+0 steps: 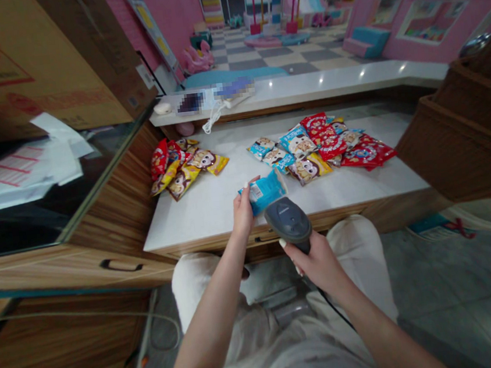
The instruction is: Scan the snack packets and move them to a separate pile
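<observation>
My left hand [243, 212] is closed on a blue snack bag [268, 192], held just above the front of the white desk [197, 221]. A white label with a barcode shows on the bag's upturned side. In my right hand [317, 257] is a dark grey barcode scanner [288, 219], its head close to the bag and its cord running down toward my lap. Behind the held bag lies a pile of blue, red and yellow snack bags [298, 142]. Farther left is a smaller group of red and yellow snack bags [182, 170].
A cardboard box [39, 59] and loose papers [28, 163] are on the dark counter at left. A raised white ledge [318, 85] with a white cable [215, 115] runs behind the desk. A brown woven-looking object [472, 131] stands at right.
</observation>
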Demonstrator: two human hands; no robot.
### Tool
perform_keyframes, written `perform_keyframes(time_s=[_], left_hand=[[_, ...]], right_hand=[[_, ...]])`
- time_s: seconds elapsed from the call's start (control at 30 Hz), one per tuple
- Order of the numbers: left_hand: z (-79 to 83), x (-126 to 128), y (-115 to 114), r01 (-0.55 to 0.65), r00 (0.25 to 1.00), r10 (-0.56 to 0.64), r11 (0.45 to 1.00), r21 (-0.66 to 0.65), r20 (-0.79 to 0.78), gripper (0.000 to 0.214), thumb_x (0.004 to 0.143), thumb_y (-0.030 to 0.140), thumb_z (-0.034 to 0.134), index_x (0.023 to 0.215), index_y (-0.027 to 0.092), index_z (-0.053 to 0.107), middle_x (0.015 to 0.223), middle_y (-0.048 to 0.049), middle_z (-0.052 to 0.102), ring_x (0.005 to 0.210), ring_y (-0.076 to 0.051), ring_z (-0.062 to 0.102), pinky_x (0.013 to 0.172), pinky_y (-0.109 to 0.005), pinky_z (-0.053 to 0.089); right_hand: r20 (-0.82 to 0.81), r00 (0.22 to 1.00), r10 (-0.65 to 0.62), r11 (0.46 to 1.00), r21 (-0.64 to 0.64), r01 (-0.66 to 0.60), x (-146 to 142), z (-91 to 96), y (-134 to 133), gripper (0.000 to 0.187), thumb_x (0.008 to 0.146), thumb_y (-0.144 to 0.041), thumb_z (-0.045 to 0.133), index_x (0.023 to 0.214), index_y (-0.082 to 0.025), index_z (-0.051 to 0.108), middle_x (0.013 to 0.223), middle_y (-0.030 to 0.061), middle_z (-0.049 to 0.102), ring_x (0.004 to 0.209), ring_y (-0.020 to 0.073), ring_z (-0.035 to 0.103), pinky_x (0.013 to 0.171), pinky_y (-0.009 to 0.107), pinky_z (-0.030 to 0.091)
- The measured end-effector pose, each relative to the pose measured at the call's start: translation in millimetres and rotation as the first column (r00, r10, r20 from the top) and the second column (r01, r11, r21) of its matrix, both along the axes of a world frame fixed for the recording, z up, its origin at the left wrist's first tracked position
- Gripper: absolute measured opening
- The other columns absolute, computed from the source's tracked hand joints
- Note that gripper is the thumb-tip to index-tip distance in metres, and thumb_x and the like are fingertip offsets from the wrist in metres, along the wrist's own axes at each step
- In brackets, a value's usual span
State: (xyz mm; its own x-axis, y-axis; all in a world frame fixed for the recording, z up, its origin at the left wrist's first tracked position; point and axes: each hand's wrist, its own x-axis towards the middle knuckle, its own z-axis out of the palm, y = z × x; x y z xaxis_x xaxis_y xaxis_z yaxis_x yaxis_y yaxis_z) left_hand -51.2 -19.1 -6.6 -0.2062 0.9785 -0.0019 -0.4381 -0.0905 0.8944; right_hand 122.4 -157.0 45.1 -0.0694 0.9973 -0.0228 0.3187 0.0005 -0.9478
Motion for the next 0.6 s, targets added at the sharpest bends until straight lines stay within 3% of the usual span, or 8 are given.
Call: perform_keyframes(time_s=[0.1,0.27,0.37,0.43,0.5,0.57,0.6], left_hand=[[-2.6,0.4,1.3,-0.012,1.0,0.013,1.0,-0.027,0.025,0.052,0.082,0.066,0.084,0.107,0.02,0.086,0.105,-0.0085,0.086,0.115,-0.031,0.079,0.1,-0.038,0.06],[-0.4,-5.1,17.2,-0.132,0.974,0.171,0.96,-0.245,0.146,0.05,0.08,0.064,0.087,0.101,0.02,0.079,0.092,-0.0046,0.083,0.09,-0.024,0.08,0.085,-0.035,0.064],[16.3,-28.9,40.8,-0.232,0.966,0.25,0.954,-0.188,0.073,0.048,0.089,0.066,0.08,0.104,0.021,0.078,0.096,-0.0055,0.083,0.096,-0.025,0.08,0.089,-0.035,0.064],[35.2,-56.8,60.8,-0.347,0.935,0.341,0.936,-0.06,-0.097,0.05,0.096,0.069,0.07,0.107,0.021,0.078,0.103,-0.0075,0.082,0.105,-0.027,0.079,0.095,-0.037,0.062],[56.1,-91.3,80.8,-0.453,0.788,0.474,0.879,0.152,-0.394,0.058,0.102,0.072,0.06,0.112,0.019,0.078,0.109,-0.0102,0.081,0.113,-0.029,0.077,0.102,-0.039,0.059],[73.2,-126.9,97.7,-0.465,0.491,0.557,0.818,0.339,-0.67,0.062,0.108,0.071,0.048,0.124,0.018,0.076,0.117,-0.013,0.08,0.119,-0.031,0.074,0.109,-0.043,0.056],[79.0,-143.2,104.4,-0.426,0.319,0.538,0.817,0.389,-0.78,0.06,0.11,0.067,0.045,0.131,0.019,0.075,0.126,-0.0148,0.078,0.125,-0.033,0.072,0.112,-0.046,0.054]], right_hand=[[-0.007,1.0,-0.007,1.0,-0.004,0.007,1.1,-1.6,-0.5,0.025,0.088,-0.047,0.07,0.074,-0.028,0.062,0.048,0.0,0.061,0.056,0.0275,0.074,0.046,0.028,0.048],[-0.009,0.999,-0.032,0.999,-0.017,0.032,9.4,-8.4,-0.5,0.024,0.088,-0.048,0.071,0.077,-0.028,0.064,0.047,-0.0005,0.061,0.052,0.0263,0.072,0.044,0.027,0.047],[-0.026,0.999,-0.043,0.999,-0.029,0.043,15.8,-13.8,0.4,0.027,0.088,-0.051,0.073,0.077,-0.028,0.063,0.044,-0.0028,0.057,0.043,0.0233,0.063,0.04,0.028,0.044],[-0.029,0.998,-0.048,0.998,-0.041,0.047,19.3,-16.5,1.2,0.029,0.088,-0.053,0.073,0.077,-0.028,0.062,0.045,-0.0036,0.056,0.037,0.0207,0.057,0.038,0.028,0.043],[-0.026,0.998,-0.051,0.998,-0.048,0.05,22.1,-18.2,2.1,0.029,0.088,-0.052,0.073,0.077,-0.028,0.061,0.047,-0.0034,0.057,0.036,0.0192,0.054,0.038,0.028,0.044],[-0.028,0.998,-0.05,0.997,-0.053,0.049,24.2,-18.9,3.0,0.03,0.088,-0.052,0.074,0.075,-0.029,0.06,0.048,-0.0032,0.058,0.037,0.0188,0.054,0.038,0.028,0.044],[-0.029,0.998,-0.051,0.997,-0.055,0.05,25.0,-19.1,3.6,0.03,0.088,-0.052,0.074,0.074,-0.029,0.059,0.047,-0.0034,0.057,0.037,0.0188,0.054,0.038,0.027,0.044]])
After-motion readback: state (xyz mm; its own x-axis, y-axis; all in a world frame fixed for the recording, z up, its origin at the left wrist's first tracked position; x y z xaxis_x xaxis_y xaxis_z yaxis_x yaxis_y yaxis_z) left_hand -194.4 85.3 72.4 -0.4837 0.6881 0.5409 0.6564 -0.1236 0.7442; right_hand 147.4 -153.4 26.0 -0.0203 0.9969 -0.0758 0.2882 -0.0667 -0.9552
